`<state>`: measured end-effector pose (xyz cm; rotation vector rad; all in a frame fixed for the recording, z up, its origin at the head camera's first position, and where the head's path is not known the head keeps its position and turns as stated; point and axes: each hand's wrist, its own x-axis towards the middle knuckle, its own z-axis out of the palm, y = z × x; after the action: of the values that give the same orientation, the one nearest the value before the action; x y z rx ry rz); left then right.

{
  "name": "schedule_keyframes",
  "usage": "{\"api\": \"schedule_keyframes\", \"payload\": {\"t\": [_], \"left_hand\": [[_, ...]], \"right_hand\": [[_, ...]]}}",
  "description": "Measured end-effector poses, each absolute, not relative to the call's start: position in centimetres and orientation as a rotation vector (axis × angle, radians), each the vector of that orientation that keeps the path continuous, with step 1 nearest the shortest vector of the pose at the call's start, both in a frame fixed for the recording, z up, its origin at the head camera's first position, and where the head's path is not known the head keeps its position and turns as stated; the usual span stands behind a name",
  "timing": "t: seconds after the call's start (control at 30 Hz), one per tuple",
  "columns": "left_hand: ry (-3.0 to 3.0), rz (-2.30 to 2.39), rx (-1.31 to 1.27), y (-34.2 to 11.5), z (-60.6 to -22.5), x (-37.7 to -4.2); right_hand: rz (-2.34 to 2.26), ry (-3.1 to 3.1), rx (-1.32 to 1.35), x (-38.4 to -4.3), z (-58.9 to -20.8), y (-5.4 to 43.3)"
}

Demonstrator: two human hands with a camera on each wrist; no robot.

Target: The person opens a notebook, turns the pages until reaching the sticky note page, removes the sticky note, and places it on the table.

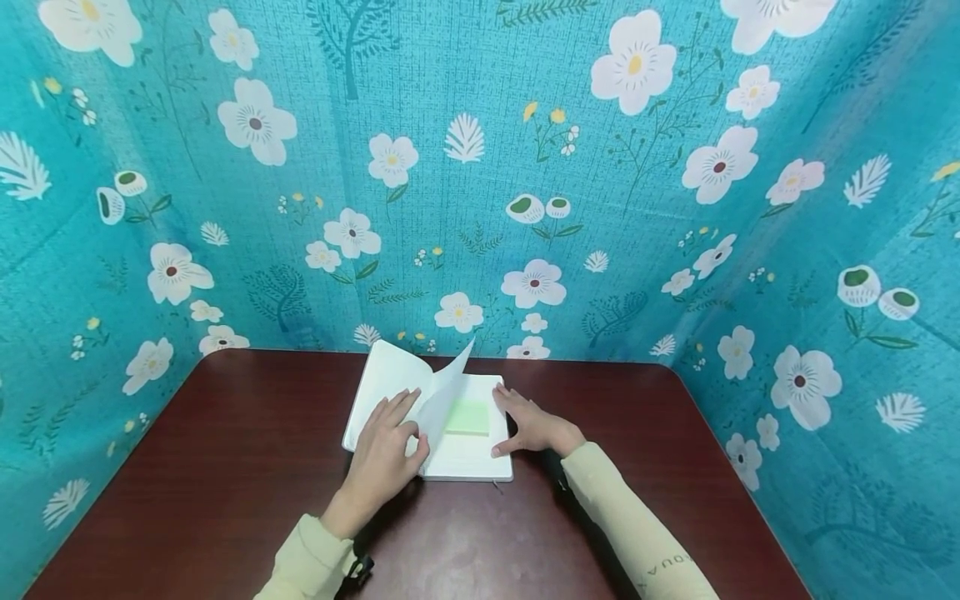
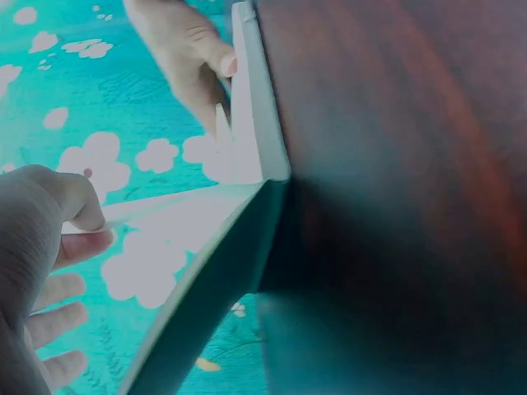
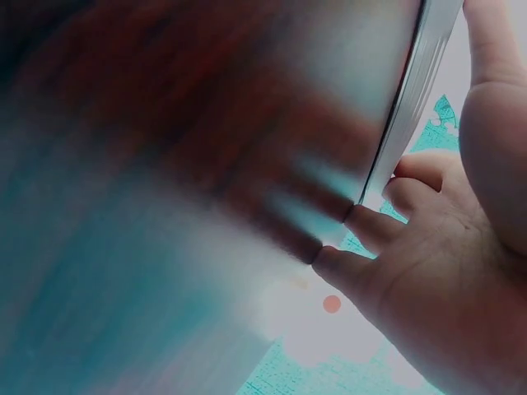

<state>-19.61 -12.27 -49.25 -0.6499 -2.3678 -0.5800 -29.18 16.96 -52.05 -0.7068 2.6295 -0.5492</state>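
An open notebook point(image 1: 390, 367) with white pages lies on the table. One page point(image 1: 446, 396) stands raised in the middle, and my left hand point(image 1: 386, 442) pinches its edge between thumb and index finger, the other fingers spread. In the left wrist view the same left hand point(image 2: 41, 263) holds that page above the notebook's dark cover point(image 2: 222, 288). My right hand point(image 1: 536, 425) rests at the notebook's right edge, thumb on the page. In the right wrist view some fingers of the right hand point(image 3: 428, 247) touch the tabletop beside the edge. A pale green sticky note point(image 1: 469, 418) is on the right-hand page.
The dark reddish-brown table point(image 1: 247, 467) has a glossy surface. A teal curtain point(image 1: 450, 208) with white flowers hangs behind the table and along its sides. A dark strap point(image 1: 360, 571) sits by the left sleeve.
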Motion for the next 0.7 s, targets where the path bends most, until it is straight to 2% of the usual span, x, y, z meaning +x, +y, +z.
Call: {"api": "schedule_keyframes", "payload": {"t": [0.37,0.7], "left_hand": [[-2.324,-0.630,-0.504,-13.6,-46.5,-19.3],[-2.326,-0.648,-0.442,-14.2,-45.8,-18.7]], "right_hand": [[-0.523,2.644,-0.687,-29.2,-52.1,16.9],[-0.560,2.623,-0.699,-28.8,-51.7,17.0]]}}
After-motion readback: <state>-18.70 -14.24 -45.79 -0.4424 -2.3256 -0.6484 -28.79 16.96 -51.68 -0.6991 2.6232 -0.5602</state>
